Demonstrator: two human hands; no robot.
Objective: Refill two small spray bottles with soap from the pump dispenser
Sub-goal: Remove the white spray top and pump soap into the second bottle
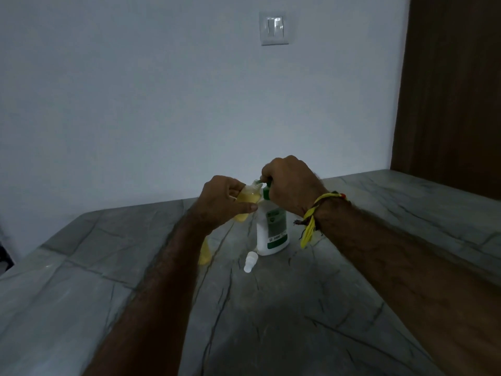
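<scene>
Two bare forearms reach in from the near edge over a grey veined tabletop [311,308] toward the wall. The left hand [221,202] grips a small clear spray bottle [245,203], fingers and thumb curled round its body; the bottle has no cap on, holds yellow soap and is tilted with its open neck up toward the right hand. The right hand [291,183] is clenched over the green pump head of the soap dispenser [272,229], which stands upright on the tabletop directly below that hand; the pump's green spout pokes out from under the fingers and meets the mouth of the held bottle. The dispenser is white with a green label, and the writing on it is too blurred to read. A yellow and red thread band [314,215] is tied round the right wrist, its loose ends hanging down. Below the left hand and partly hidden behind the left forearm stands a second small bottle [204,252] of yellow soap. A white spray cap [250,261] lies on its side on the tabletop, below both hands and just beside the dispenser's base. On the white wall above the hands is a light switch [274,28], and a dark wooden panel [455,90] stands far to the right.
</scene>
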